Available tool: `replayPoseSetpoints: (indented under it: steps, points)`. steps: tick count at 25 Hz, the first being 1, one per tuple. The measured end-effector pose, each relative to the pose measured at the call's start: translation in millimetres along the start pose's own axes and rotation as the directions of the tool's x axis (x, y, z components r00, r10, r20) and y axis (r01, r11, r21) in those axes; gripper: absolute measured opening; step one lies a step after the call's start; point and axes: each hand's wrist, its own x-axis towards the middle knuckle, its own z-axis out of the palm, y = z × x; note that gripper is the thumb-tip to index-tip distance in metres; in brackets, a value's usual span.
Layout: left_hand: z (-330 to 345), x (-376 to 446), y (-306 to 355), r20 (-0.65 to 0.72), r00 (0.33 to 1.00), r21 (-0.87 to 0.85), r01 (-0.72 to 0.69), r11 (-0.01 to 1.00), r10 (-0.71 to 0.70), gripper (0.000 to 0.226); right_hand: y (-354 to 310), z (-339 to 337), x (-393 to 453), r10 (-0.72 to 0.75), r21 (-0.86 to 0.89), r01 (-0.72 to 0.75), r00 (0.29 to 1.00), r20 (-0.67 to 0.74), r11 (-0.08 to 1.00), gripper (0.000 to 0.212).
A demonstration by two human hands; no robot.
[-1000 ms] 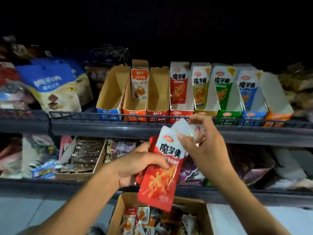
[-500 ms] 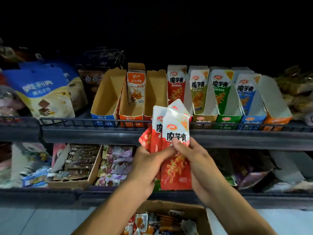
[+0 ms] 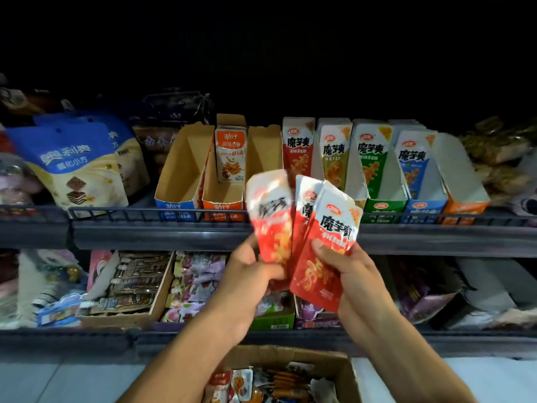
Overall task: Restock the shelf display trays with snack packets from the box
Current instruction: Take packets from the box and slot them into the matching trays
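Observation:
I hold a fan of red-and-white snack packets (image 3: 316, 274) in front of the upper shelf. My left hand (image 3: 247, 274) grips the blurred left packet (image 3: 271, 216) at its lower end. My right hand (image 3: 351, 271) grips the right packets, thumb across their front. Behind them on the shelf stands a row of cardboard display trays: a red tray (image 3: 297, 146) holding matching red packets, then yellow, green (image 3: 374, 158) and blue ones. Below me the open cardboard box (image 3: 343, 365) holds several mixed packets.
Left of the red tray stand two brown trays (image 3: 180, 170) with no packets showing and an orange-packet tray (image 3: 231, 155). A wire rail (image 3: 130, 212) fronts the upper shelf. Blue biscuit bags (image 3: 69, 161) sit far left. The lower shelf carries more snack boxes (image 3: 128, 283).
Both hands have risen with the packets toward the upper shelf. The stack, first held low over the box, has been spread into a fan, the left packet pulled apart leftward.

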Motion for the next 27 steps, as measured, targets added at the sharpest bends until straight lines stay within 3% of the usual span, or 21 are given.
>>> replayPoseSetpoints:
  steps: [3, 6, 8, 12, 16, 19, 21, 25, 27]
  points:
    - [-1, -2, 3, 0.120, 0.992, -0.069, 0.044, 0.997, -0.036, 0.021, 1, 0, 0, -0.027, -0.003, 0.027, 0.998, 0.054, 1.000, 0.052]
    - [5, -5, 0, 0.141, 0.988, -0.140, 0.079, 0.987, -0.059, 0.041, 5, 8, -4, -0.058, 0.008, 0.058, 0.992, 0.115, 0.998, 0.040]
    - [8, -7, 1, 0.142, 0.988, -0.177, 0.085, 0.980, -0.060, 0.043, 5, 14, -7, -0.065, -0.063, 0.075, 0.985, 0.159, 0.995, 0.033]
    - [4, -9, 5, 0.166, 0.984, -0.235, 0.103, 0.966, -0.065, 0.034, 6, 15, -5, -0.078, -0.118, 0.096, 0.986, 0.147, 0.988, 0.030]
    - [7, -10, 6, 0.181, 0.981, -0.296, 0.124, 0.947, -0.072, 0.043, 2, 11, 4, -0.075, -0.102, 0.079, 0.996, 0.038, 0.992, 0.022]
    - [7, 0, 6, 0.099, 0.991, -0.266, 0.109, 0.958, -0.086, 0.051, -20, 0, 18, -0.083, -0.114, 0.090, 0.994, 0.064, 0.989, 0.048]
    - [8, 7, 12, 0.091, 0.994, -0.277, 0.082, 0.957, -0.059, 0.058, -38, -2, 24, -0.098, -0.232, 0.119, 0.990, 0.102, 0.966, 0.054]
    - [4, 22, 30, 0.016, 0.999, -0.474, -0.019, 0.880, 0.030, 0.041, -86, 23, 42, -0.323, -0.484, 0.292, 0.946, 0.021, 0.825, 0.022]
    - [-6, 26, 40, -0.019, 0.998, -0.509, -0.060, 0.859, 0.059, 0.033, -119, 39, 62, -0.557, -0.604, 0.465, 0.829, 0.040, 0.648, 0.020]
